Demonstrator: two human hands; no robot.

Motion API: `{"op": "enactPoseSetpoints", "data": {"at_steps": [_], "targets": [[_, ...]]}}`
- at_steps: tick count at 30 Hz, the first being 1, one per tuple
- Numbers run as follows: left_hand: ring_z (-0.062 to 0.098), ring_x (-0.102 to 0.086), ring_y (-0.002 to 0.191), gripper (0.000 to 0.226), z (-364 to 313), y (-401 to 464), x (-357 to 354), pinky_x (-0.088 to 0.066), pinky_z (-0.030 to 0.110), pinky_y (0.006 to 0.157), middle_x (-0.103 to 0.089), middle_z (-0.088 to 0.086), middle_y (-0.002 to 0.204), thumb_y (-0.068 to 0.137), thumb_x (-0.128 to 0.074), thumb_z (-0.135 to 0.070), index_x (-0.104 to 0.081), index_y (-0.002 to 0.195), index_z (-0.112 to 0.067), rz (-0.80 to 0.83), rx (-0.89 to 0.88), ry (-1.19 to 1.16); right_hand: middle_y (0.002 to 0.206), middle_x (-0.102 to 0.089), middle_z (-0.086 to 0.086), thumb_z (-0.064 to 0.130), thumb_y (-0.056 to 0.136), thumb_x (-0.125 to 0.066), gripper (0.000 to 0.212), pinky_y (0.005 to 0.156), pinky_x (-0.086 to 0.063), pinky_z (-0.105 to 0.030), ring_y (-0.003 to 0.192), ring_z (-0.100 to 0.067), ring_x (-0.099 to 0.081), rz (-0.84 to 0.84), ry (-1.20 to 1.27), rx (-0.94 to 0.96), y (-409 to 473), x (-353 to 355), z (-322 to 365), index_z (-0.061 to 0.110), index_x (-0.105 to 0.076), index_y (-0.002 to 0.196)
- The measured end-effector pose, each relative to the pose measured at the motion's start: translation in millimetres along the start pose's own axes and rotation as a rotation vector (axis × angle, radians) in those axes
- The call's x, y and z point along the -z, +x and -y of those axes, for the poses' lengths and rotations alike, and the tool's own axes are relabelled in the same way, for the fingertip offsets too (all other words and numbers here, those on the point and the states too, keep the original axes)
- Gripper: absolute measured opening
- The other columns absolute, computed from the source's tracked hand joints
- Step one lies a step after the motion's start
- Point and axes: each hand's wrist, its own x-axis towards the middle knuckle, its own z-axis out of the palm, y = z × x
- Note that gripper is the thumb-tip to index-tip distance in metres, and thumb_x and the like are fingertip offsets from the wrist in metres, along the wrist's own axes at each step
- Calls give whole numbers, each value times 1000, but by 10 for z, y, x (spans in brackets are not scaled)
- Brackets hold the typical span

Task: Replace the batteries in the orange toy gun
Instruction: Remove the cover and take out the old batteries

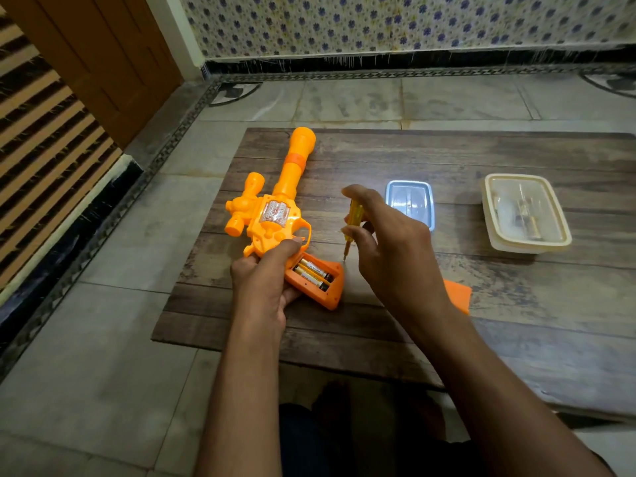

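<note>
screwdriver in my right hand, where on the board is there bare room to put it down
Bare wood lies along the far edge, between the orange toy gun barrel and the cream lidded plastic box, and on the near right of the wooden board. It is crowded around the small clear blue-rimmed tray, right hand and open battery compartment.

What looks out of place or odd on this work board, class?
The toy gun's battery compartment is uncovered, batteries exposed. Its orange cover lies apart, beside the right hand holding a screwdriver.
</note>
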Motion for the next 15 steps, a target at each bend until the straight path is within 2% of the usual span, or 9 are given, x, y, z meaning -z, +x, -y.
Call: {"op": "enactPoseSetpoints", "data": {"at_steps": [4, 8, 13, 15], "targets": [[28, -79, 92, 30, 0, 3, -8, -65, 46, 75, -80, 10, 102, 82, -87, -15, -69, 105, -19, -11, -1, -9, 88, -71, -6, 4, 89, -76, 45, 66, -59, -38, 77, -18, -69, -142, 73, -13, -3, 46, 50, 6, -60, 131], [28, -79, 91, 30, 8, 9, -12, -66, 48, 77, -79, 10, 102, 83, -86, -13, -69, 106, -19, -17, 4, -11, 84, -70, -2, 13, 91, -78, 41, 67, -57, -26, 76, -8, -68, -241, 120, -46, -14, 62, 85, 4, -60, 127], [25, -80, 84, 26, 33, 1, -43, -65, 46, 74, -80, 8, 95, 84, -85, -11, -72, 106, -16, -10, -15, 16, 82, -70, -3, 19, 93, -76, 41, 60, -59, -32, 70, -12, -71, -252, 266, -132, -33, 40, 135, 6, -58, 128], [27, -80, 87, 27, 39, -4, -51, -66, 49, 78, -80, 9, 97, 84, -85, -12, -72, 107, -16, -5, -16, 26, 82, -70, -3, 19, 93, -77, 42, 59, -60, -33, 70, -12, -72, -247, 291, -143, -38, 25, 153, 6, -58, 128]]}}
